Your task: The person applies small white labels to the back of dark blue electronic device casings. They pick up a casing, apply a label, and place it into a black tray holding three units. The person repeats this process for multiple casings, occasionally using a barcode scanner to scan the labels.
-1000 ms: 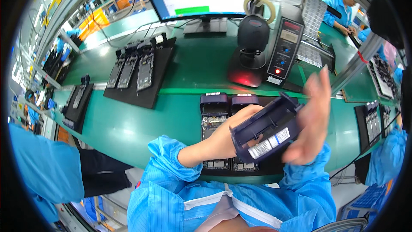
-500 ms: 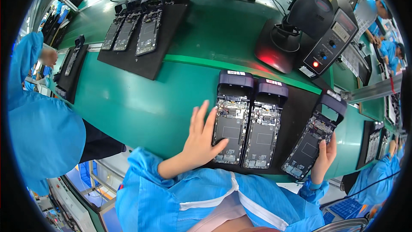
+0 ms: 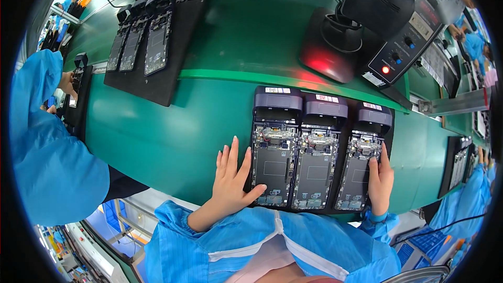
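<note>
Three opened handheld devices lie side by side on a black mat (image 3: 390, 147), each a dark slab with bare circuit boards and a purple-black hollow housing at its far end: a left device (image 3: 275, 162), a middle device (image 3: 316, 165) and a right device (image 3: 358, 170). My right hand (image 3: 381, 181) grips the right device at its right edge, thumb over the board side. Fingers spread, my left hand (image 3: 230, 181) rests by the left device, its thumb at that device's near left edge, holding nothing.
Behind the mat stand a black scanner (image 3: 380, 2) on a red-lit base and a control box (image 3: 403, 47) with blue knobs. Far left, another black mat (image 3: 162, 81) bears similar devices. A co-worker in blue (image 3: 57, 162) handles a device at the left. A green strip (image 3: 225, 76) crosses the bench.
The right device has gone from tilted to nearly parallel with the others, moving left, my right hand still on it. My left hand has slid slightly left. The co-worker's hand now reaches a device.
</note>
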Available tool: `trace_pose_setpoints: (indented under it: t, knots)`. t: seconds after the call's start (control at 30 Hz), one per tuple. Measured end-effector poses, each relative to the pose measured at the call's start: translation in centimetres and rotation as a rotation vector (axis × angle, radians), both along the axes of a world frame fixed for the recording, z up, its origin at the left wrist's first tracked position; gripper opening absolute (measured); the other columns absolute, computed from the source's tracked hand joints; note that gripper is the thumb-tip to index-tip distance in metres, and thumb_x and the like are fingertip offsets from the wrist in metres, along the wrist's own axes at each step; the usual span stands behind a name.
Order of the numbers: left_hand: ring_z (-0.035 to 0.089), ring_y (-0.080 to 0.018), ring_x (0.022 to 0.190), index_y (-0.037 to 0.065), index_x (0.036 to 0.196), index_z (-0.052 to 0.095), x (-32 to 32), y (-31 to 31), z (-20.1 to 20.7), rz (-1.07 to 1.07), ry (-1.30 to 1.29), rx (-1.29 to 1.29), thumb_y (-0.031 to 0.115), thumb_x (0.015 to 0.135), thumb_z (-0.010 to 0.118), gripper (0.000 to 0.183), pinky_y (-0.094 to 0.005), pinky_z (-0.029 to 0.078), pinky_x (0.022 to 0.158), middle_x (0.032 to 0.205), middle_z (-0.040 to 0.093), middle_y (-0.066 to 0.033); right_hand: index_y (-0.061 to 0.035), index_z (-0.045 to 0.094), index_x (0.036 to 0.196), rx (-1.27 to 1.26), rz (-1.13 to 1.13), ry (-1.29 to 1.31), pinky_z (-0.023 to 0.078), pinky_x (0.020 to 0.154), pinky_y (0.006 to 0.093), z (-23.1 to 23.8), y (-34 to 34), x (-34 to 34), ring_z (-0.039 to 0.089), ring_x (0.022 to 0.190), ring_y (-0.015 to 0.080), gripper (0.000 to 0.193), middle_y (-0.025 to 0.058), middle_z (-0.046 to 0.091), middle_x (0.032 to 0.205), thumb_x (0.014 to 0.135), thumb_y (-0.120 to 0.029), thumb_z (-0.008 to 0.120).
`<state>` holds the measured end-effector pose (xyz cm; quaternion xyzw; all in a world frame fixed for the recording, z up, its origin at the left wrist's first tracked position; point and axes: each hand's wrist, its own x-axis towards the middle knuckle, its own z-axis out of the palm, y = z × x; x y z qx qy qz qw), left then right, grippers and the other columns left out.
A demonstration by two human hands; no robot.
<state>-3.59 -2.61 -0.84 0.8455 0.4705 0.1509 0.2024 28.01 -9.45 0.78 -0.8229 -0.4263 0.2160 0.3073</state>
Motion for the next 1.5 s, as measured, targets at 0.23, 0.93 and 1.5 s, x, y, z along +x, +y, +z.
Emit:
trace_pose_setpoints:
  t: [0.23,0.93,1.5]
  knots:
    - [0.019,-0.0505,0.12,-0.001,0.124,0.037,0.2,0.1,0.1,-0.073,0.075,-0.001,0.051,0.07,0.056,0.078,-0.0571,0.014,0.096,0.134,0.015,-0.0312,-0.0078,0.03,0.131,-0.114,0.077,-0.179,0.039,0.045,0.0375,0.9,1.0,-0.5,0.051,0.044,0.0276,0.053,0.0153,0.051,0.051,0.083,-0.018,0.048]
    - [0.012,-0.0521,0.121,0.029,0.117,0.052,1.3,0.1,-0.1,-0.189,0.084,0.07,0.042,0.066,0.061,0.053,-0.0639,0.014,0.092,0.135,0.019,-0.0261,-0.0077,0.026,0.132,-0.085,0.039,0.152,0.033,0.042,0.0264,1.4,1.3,0.9,0.039,0.04,0.0095,0.06,0.0051,0.046,0.045,0.08,-0.013,0.053]
    - [0.018,-0.0515,0.12,0.02,0.116,0.053,1.1,0.1,-0.8,-0.119,-0.121,0.064,0.04,0.066,0.062,0.054,-0.0624,0.013,0.093,0.132,0.017,-0.0335,-0.0088,0.032,0.13,-0.086,0.079,0.047,0.032,0.04,0.0281,1.7,1.2,0.7,0.037,0.036,0.0127,0.059,0.0062,0.043,0.042,0.077,-0.012,0.056]
